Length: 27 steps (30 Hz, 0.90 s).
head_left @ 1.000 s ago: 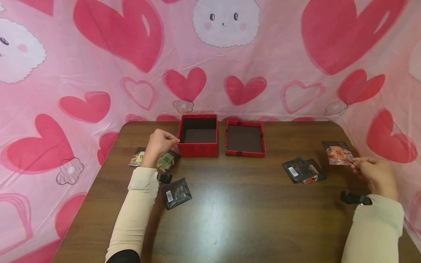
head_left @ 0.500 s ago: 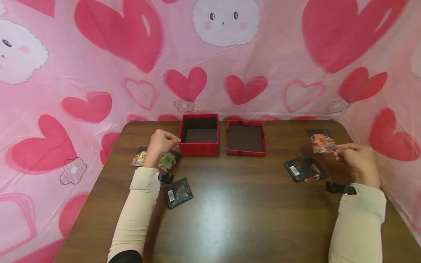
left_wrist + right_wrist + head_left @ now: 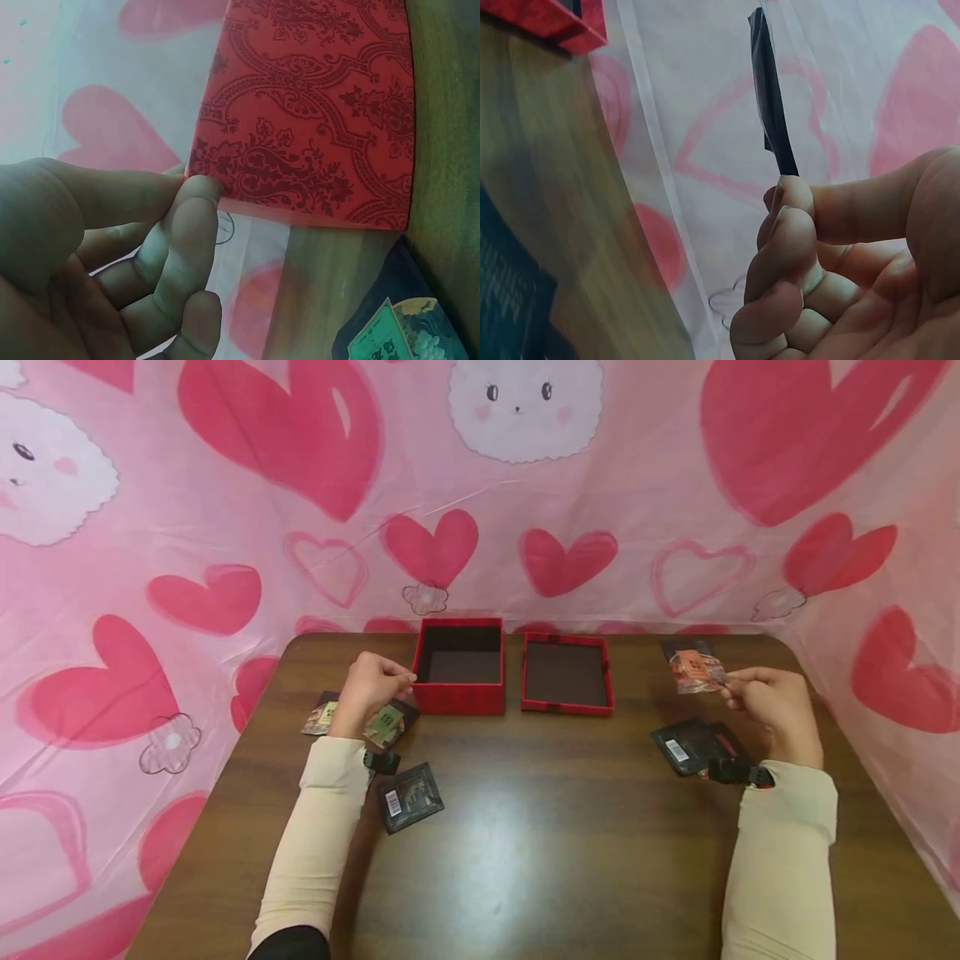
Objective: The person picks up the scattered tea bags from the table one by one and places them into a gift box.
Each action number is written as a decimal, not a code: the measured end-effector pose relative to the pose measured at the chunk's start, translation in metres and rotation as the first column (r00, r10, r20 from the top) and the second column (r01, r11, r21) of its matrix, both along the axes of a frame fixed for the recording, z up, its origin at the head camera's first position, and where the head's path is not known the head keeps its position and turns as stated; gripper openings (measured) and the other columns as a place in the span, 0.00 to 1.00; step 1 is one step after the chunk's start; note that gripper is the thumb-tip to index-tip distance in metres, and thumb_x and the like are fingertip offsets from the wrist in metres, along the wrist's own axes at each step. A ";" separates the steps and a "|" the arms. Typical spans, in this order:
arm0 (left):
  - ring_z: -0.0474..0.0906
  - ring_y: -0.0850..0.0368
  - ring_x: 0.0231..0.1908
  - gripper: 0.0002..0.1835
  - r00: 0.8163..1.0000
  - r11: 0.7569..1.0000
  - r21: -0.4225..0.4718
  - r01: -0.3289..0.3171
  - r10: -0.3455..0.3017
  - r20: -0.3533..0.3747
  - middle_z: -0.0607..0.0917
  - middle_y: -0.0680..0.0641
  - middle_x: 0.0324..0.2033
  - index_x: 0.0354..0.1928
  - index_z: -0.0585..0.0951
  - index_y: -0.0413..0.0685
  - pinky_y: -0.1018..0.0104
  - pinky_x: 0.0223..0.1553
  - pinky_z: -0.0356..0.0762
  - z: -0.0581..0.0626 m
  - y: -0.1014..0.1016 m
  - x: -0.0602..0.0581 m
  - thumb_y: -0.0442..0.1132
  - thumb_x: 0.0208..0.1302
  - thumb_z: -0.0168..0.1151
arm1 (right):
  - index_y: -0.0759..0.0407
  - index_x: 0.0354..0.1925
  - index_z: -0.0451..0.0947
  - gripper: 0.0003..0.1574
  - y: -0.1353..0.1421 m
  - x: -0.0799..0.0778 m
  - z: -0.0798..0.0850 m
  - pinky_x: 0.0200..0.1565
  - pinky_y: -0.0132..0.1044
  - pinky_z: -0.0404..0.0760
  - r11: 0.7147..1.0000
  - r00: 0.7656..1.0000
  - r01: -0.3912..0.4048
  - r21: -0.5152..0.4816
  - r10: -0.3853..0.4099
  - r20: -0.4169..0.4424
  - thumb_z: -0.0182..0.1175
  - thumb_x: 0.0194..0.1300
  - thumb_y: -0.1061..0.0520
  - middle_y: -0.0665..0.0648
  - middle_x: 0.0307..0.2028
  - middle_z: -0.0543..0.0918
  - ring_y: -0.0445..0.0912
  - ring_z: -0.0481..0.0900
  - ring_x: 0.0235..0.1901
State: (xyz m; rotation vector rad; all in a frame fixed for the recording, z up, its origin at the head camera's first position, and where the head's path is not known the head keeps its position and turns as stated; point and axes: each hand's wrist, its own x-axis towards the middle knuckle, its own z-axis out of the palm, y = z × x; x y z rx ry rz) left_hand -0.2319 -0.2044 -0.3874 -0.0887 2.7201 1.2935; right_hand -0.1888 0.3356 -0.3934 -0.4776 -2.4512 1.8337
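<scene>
My right hand (image 3: pixel 776 706) pinches a flat black sachet (image 3: pixel 696 670) with an orange label by one corner, raised above the table. In the right wrist view that sachet (image 3: pixel 769 86) shows edge-on, between thumb and forefinger. My left hand (image 3: pixel 371 693) pinches the near left corner of the red box (image 3: pixel 459 699), which stands upright with its dark inside showing. The left wrist view shows the thumb and forefinger at the corner of the patterned box wall (image 3: pixel 307 112). Below that hand lies a sachet with a green label (image 3: pixel 385 725).
The red lid (image 3: pixel 567 707) lies inside-up to the right of the box. Another sachet (image 3: pixel 320 714) is at the left, and a barcoded one (image 3: pixel 411 797) lies nearer me. Two overlapping sachets (image 3: pixel 678 745) lie under my right forearm's side. A heart-patterned cloth (image 3: pixel 562 485) hangs behind the table.
My right hand has carried the orange-labelled sachet leftward and away from me, toward the lid. My left hand keeps its hold on the box corner.
</scene>
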 end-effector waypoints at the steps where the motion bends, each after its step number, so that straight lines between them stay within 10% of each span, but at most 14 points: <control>1: 0.88 0.42 0.35 0.11 1.000 1.000 0.012 -0.004 0.004 0.004 0.89 0.40 0.31 0.41 0.89 0.34 0.56 0.39 0.83 0.000 -0.001 0.001 0.37 0.69 0.65 | 0.51 0.27 0.83 0.18 -0.004 -0.002 0.001 0.23 0.28 0.78 1.000 1.000 -0.005 0.005 0.005 -0.007 0.54 0.71 0.65 0.44 0.20 0.81 0.36 0.78 0.20; 16: 0.87 0.38 0.35 0.09 1.000 0.999 0.052 -0.009 0.008 0.003 0.88 0.36 0.31 0.39 0.88 0.32 0.45 0.45 0.83 -0.002 -0.001 -0.003 0.33 0.69 0.64 | 0.75 0.48 0.77 0.14 -0.052 -0.022 0.018 0.26 0.27 0.79 0.995 0.996 -0.075 0.062 0.077 -0.041 0.55 0.71 0.64 0.43 0.22 0.82 0.35 0.78 0.22; 27: 0.87 0.39 0.36 0.10 1.000 1.000 0.017 0.015 -0.015 0.015 0.89 0.41 0.28 0.40 0.88 0.33 0.59 0.37 0.83 -0.003 0.001 -0.005 0.36 0.69 0.65 | 0.80 0.51 0.76 0.16 -0.079 -0.031 0.024 0.24 0.28 0.78 0.990 0.990 -0.120 0.077 0.126 -0.070 0.54 0.71 0.66 0.46 0.22 0.82 0.36 0.78 0.21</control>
